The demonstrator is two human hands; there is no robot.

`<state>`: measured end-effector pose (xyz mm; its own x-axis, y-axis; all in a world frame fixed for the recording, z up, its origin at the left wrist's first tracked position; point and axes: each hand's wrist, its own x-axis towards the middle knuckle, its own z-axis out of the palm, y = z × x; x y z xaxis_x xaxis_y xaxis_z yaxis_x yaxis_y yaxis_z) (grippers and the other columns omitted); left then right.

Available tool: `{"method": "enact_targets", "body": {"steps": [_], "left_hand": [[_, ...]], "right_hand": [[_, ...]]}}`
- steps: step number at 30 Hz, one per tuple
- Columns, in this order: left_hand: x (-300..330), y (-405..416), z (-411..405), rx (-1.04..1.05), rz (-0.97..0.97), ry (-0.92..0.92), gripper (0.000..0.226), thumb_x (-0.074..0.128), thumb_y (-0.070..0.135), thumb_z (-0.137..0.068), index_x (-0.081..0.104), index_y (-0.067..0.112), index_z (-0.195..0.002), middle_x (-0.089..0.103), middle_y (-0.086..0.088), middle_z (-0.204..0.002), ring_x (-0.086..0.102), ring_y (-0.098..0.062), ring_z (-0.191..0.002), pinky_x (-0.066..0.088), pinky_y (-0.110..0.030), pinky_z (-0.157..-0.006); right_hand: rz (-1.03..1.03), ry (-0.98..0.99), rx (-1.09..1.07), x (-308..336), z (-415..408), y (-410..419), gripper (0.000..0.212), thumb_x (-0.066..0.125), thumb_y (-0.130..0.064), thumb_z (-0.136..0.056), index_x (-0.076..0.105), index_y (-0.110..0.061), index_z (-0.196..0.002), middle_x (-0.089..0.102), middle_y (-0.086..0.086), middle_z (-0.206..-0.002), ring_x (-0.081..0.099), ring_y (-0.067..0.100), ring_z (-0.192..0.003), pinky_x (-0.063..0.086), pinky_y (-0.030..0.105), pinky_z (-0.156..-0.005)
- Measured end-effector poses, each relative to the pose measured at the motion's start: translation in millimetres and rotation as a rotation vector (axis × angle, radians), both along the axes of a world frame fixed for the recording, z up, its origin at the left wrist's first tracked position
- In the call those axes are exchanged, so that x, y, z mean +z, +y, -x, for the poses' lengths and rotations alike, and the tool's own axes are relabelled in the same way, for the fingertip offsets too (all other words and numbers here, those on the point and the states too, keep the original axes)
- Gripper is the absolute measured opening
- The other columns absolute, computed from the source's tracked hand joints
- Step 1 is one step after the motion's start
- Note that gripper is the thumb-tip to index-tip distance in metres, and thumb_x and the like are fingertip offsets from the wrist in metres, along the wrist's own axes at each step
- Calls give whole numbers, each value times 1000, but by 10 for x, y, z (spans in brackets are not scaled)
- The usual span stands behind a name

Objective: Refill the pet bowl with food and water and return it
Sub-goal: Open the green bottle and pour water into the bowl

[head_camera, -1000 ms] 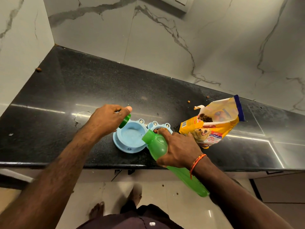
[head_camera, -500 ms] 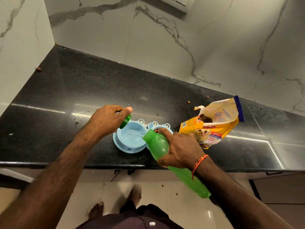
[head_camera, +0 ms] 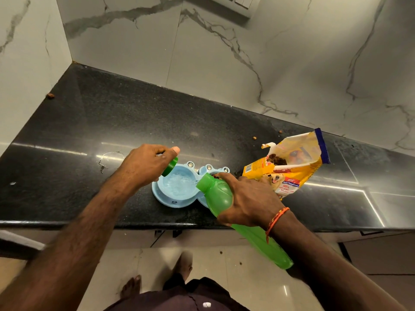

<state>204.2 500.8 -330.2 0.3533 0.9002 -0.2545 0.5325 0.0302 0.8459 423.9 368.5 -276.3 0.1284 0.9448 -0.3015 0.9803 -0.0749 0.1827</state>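
A light blue double pet bowl (head_camera: pixel 171 201) sits near the front edge of the black counter (head_camera: pixel 112 122). Water ripples in its left well. My right hand (head_camera: pixel 247 198) grips a green bottle (head_camera: pixel 219 195), tilted with its open mouth over that left well, hiding most of the right well. My left hand (head_camera: pixel 147 163) holds the green bottle cap (head_camera: pixel 170 167) just above the bowl's left rim. An open yellow pet food bag (head_camera: pixel 289 164) lies on its side right of the bowl, brown kibble showing in its mouth.
Stray kibble pieces (head_camera: pixel 254 138) lie on the counter behind the bag, and one more (head_camera: pixel 50 96) by the left wall. Marble walls close the back and left. My bare feet (head_camera: pixel 185 264) stand on the tiled floor below the counter edge.
Water has begun running from the tilted bottle into the left well, whose surface now ripples. Both hands have stayed almost still.
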Motion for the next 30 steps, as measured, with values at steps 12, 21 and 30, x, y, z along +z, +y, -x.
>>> {"method": "enact_targets", "body": {"steps": [12,21,30], "left_hand": [[36,-52,-50,-8,11,14,50,51,64,-97,74,24,-116,74,0,-99,73,-21,-85,63,-45,-83],[14,-68,-34,-7,-1,13,49,52,65,-97,76,26,-113,75,2,-97,74,-21,-83,64,-47,-83],[55,-60,-27,0,-9,18,50,51,63,-98,74,24,-118,73,1,-98,71,-19,-80,59,-32,-70]], "right_hand": [[25,-24,1,102,-21,-58,99,65,-77,-67,17,-50,-150,64,4,-116,61,27,-107,37,42,-95],[19,-38,9,183,25,-53,100,65,-75,-68,19,-47,-152,63,5,-117,61,29,-106,34,42,-90],[37,-71,-2,222,26,-19,108,65,-77,-66,17,-41,-157,62,6,-122,61,30,-109,37,44,-95]]}}
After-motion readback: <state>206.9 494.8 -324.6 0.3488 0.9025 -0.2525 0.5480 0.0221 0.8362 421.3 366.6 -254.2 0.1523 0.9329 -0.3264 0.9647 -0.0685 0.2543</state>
